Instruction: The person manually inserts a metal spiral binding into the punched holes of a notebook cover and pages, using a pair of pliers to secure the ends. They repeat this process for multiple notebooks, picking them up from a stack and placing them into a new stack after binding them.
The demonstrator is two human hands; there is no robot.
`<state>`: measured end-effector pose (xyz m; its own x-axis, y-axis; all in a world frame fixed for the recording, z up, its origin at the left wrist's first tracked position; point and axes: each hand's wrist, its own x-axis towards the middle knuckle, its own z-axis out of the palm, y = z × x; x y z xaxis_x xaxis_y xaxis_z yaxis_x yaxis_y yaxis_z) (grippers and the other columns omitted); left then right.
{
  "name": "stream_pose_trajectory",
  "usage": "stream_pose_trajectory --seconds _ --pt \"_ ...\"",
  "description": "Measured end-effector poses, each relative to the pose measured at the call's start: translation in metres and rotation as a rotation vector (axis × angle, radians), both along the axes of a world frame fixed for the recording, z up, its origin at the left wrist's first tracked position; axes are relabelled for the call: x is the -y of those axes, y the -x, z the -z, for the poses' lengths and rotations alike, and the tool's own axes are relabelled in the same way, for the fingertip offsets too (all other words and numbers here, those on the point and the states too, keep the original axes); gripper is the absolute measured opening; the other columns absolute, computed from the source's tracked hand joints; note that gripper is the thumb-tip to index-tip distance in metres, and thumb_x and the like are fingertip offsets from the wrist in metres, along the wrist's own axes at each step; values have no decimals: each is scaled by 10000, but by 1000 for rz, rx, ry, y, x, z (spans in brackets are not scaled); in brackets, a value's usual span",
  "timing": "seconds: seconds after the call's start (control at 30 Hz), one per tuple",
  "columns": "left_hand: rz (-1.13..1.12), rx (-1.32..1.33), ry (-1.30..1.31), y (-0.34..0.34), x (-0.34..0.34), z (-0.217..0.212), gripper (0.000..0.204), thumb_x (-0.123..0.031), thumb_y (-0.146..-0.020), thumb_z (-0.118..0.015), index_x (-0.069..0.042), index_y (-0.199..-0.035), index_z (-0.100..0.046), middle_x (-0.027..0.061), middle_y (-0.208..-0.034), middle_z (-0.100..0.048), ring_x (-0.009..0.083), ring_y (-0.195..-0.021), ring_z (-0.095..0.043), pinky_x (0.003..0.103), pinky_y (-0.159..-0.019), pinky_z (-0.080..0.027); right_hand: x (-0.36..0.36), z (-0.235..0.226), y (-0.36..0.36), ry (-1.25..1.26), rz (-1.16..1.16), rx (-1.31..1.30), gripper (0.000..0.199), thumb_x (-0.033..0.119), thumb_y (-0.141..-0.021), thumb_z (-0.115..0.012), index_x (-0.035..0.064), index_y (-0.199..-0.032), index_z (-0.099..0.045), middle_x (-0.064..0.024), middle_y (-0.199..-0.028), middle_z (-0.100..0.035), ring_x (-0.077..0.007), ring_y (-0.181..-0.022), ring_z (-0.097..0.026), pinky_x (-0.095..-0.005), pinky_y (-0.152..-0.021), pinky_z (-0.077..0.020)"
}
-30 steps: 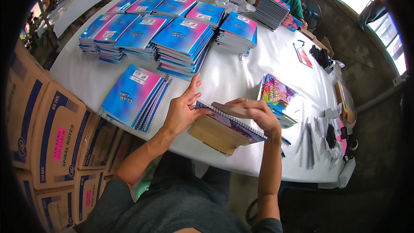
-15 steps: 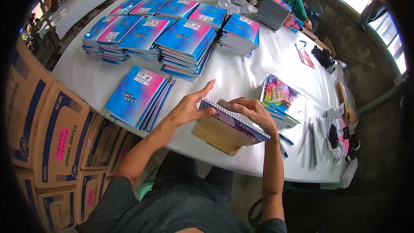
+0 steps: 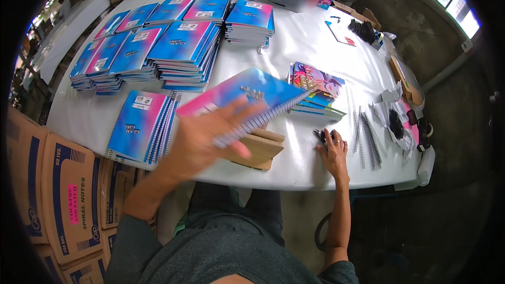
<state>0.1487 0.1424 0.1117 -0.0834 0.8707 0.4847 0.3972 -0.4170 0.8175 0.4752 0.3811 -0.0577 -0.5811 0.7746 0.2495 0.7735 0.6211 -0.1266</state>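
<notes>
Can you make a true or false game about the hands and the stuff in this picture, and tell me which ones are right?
1. The left hand holds a pink-and-blue notebook. True.
2. Loose wire coils lie to the right of the right hand. True.
3. The right hand is raised high in the air. False: it is down at the table, by a small dark object.
4. The cardboard boxes are on the person's right. False: they are on the left.
5. A brown block is on the table. True.
</notes>
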Motion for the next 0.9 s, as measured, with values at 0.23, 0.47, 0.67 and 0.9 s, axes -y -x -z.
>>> stream_pose_trajectory --seconds 0.23,0.47,0.67,0.9 --pt "-364 -771 -91 -43 -23 96 704 -328 -836 -691 -13 -1424 -466 201 -1507 -400 444 -1391 -356 560 -1098 -339 57 -17 33 -174 -98 -392 446 91 -832 -720 58 -1264 -615 -178 -1057 -576 -321 -967 -579 -408 -818 -504" --pt "-413 -861 -99 -44 -22 97 620 -300 -849 -706 -88 -1403 -524 136 -1448 -502 435 -1344 -430 552 -1086 -346 162 -75 85 82 -437 -637 454 91 -746 -781 70 -1186 -673 -121 -995 -592 -265 -861 -600 -388 -709 -512" --pt "-443 -851 -118 -47 -26 98 602 -311 -843 -709 -118 -1390 -546 111 -1430 -527 433 -1320 -458 550 -1069 -365 156 -79 83 74 -459 -616 446 83 -746 -775 76 -1181 -677 -112 -981 -592 -268 -848 -598 -382 -695 -512" --pt "-439 -925 -146 -33 -18 106 520 -331 -904 -637 -133 -1379 -560 119 -1397 -558 466 -1257 -505 576 -1025 -406 138 -97 80 1472 -266 -671 268 95 -909 -653 5 -1161 -667 -100 -943 -632 -169 -817 -613 -310 -644 -511"
